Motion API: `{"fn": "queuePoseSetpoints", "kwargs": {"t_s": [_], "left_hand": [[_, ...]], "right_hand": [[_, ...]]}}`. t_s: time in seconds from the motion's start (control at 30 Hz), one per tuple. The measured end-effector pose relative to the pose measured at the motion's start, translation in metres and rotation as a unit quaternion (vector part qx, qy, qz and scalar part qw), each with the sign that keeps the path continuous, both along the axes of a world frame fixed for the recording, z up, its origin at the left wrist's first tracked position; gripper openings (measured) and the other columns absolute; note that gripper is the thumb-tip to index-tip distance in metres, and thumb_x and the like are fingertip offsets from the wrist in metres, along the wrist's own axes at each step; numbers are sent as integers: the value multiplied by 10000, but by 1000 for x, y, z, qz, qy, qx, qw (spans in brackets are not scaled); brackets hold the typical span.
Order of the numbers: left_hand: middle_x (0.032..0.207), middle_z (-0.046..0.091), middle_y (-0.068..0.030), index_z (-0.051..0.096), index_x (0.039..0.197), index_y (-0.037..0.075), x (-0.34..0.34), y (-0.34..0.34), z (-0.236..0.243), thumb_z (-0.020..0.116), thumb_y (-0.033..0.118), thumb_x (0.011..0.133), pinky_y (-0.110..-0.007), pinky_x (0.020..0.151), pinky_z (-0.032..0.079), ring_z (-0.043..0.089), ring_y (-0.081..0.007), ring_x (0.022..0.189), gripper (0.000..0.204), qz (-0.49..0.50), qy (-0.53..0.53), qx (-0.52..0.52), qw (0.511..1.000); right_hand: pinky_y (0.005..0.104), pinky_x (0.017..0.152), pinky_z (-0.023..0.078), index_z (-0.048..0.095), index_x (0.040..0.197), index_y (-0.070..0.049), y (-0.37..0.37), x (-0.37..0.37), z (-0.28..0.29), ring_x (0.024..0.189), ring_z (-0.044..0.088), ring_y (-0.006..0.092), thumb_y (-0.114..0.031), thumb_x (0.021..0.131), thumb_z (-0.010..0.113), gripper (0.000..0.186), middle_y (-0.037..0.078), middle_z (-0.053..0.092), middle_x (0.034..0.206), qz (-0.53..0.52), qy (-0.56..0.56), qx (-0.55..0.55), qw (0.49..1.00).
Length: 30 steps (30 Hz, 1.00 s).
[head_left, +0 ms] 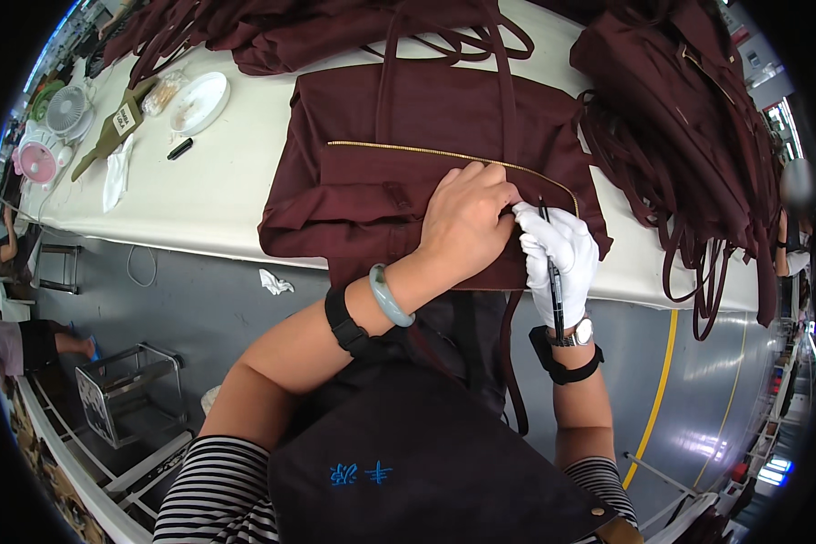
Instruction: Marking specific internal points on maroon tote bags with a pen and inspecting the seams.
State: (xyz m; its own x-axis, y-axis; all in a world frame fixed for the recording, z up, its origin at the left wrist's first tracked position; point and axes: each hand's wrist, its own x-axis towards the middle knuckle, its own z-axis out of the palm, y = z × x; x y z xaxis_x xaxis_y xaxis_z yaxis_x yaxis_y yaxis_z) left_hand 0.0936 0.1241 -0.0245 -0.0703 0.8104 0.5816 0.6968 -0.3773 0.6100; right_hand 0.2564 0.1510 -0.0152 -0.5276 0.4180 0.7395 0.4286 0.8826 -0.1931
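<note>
A dark maroon fabric bag (444,100) with long straps lies on the table before me. A gold-toothed zipper (408,148) curves across it, and its cloth is folded at the left. My bare left hand (467,218) is closed on the bag's cloth just below the zipper; its fingertips are mostly hidden. Close against it, my right hand (562,258) in a white glove is closed around a slim black pen-like tool (556,286). This tool stands nearly upright along the palm, its thin end pointing away from me. The right fingertips meet the left hand over the cloth.
More maroon bags (671,118) with dangling straps are heaped at the right, others at the back. A white plate (200,102), a black marker (180,149), an olive fabric piece (118,127) and small fans (66,111) stand or lie left. A metal-framed stool (136,390) is on the floor.
</note>
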Motion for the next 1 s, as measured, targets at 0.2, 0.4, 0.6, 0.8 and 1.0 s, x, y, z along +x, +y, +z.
{"fn": "queuePoseSetpoints", "kwargs": {"t_s": [0.2, 0.4, 0.6, 0.8, 1.0], "left_hand": [[809, 543, -42, 659, 868, 65, -2, -4, 6, 718, 35, 706, -364, 744, 421, 548, -240, 823, 175, -22, -3, -1, 1000], [1068, 606, -104, 648, 1116, 59, -20, -56, 23, 717, 36, 734, -411, 914, 425, 559, -312, 1033, 389, -54, 12, 33, 998], [1476, 353, -176, 431, 1419, 111, -118, -132, 45, 887, 293, 509, -512, 1074, 324, 363, -396, 1323, 1035, 63, 212, -131, 966], [1481, 304, -268, 447, 1416, 137, -139, -102, 34, 703, 11, 575, -502, 1016, 392, 458, -434, 1213, 889, 32, 370, -102, 923], [1447, 336, -277, 254, 1484, 15, -131, -86, 40, 784, 84, 639, -463, 1026, 383, 471, -411, 1180, 999, 83, 155, -103, 979]], "right_hand": [[315, 779, 503, 688, 1006, -27, -9, 5, -3, 877, 634, 228, -84, 849, 581, 198, 101, 723, 995, 14, 174, -103, 979], [303, 721, 516, 675, 1003, 15, -20, 10, -13, 832, 648, 226, -140, 903, 526, 237, 156, 715, 953, 22, 277, -160, 947], [332, 694, 534, 585, 1086, 11, -15, 37, -14, 810, 654, 250, -290, 1003, 476, 331, 183, 685, 901, -46, 334, -79, 938], [316, 739, 468, 559, 1165, -10, 8, 70, -3, 814, 599, 184, -194, 1039, 417, 264, 123, 654, 931, -99, 454, -41, 884], [311, 752, 460, 540, 1178, -8, 2, 100, 8, 838, 594, 200, -229, 1030, 427, 289, 130, 640, 976, -141, 491, -19, 860]]}}
